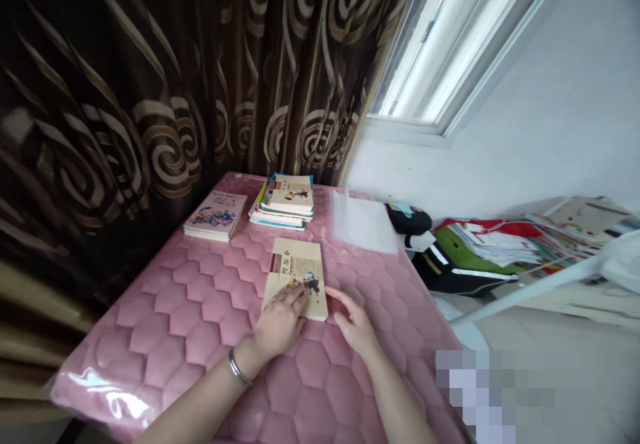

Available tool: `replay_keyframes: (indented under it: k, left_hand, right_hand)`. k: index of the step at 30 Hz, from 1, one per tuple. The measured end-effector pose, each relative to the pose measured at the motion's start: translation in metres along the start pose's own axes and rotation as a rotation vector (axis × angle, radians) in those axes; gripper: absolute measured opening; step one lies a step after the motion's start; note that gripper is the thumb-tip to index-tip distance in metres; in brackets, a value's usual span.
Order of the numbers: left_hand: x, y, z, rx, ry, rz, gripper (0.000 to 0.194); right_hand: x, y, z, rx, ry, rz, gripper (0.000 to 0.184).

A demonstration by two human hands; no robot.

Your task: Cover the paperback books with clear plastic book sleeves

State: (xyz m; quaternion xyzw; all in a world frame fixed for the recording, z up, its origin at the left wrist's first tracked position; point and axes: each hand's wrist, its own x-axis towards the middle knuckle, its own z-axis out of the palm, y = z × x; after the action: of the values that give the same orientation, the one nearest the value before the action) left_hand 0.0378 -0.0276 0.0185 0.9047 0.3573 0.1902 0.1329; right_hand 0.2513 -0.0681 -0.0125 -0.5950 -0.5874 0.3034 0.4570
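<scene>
A cream-coloured book point(303, 264) with a small painted figure and Chinese characters on its cover lies shut on the quilted pink table cover. Across its lower left part rests my left hand point(284, 314), palm down with the fingers stretched over the cover; a silver bangle is on that wrist. My right hand point(354, 321) is at the book's right edge, its fingers apart and the thumb beside the lower right corner. Whether the right fingertips touch the book I cannot tell for sure.
Behind lies a stack of books point(293, 196), topped by a similar cream one. A smaller pile of books point(216, 216) stands at the left. Clear plastic sheets point(363, 223) lie at the back right. A bag point(455, 257), papers point(500, 241) and a white pole point(540, 287) are beyond the right edge.
</scene>
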Motion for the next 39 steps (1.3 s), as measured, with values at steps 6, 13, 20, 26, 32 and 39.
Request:
replay_keyframes:
  k: [6, 13, 20, 26, 32, 39]
  left_hand:
    - [-0.010, -0.011, -0.013, 0.036, 0.004, -0.101, 0.063]
    - [-0.023, -0.042, -0.030, -0.053, -0.011, -0.226, 0.059]
    - [-0.021, -0.041, -0.028, -0.010, -0.044, -0.229, 0.059]
    - [-0.022, -0.044, -0.022, 0.009, -0.020, -0.205, 0.060]
    - [-0.023, -0.049, -0.017, -0.058, 0.022, -0.205, 0.061]
    - [-0.026, -0.039, -0.019, -0.020, 0.166, -0.136, 0.048]
  right_hand:
    - [-0.002, -0.026, 0.002, -0.221, -0.001, -0.147, 0.029]
    - [-0.004, -0.031, 0.004, -0.436, -0.070, -0.151, 0.034]
    - [-0.001, -0.029, 0.005, -0.492, -0.056, -0.135, 0.034]
    - [-0.003, -0.030, 0.005, -0.497, -0.041, -0.161, 0.038]
    - [-0.002, -0.025, 0.006, -0.493, -0.014, -0.215, 0.035]
    - [-0.004, -0.043, 0.011, -0.601, 0.024, -0.301, 0.028]
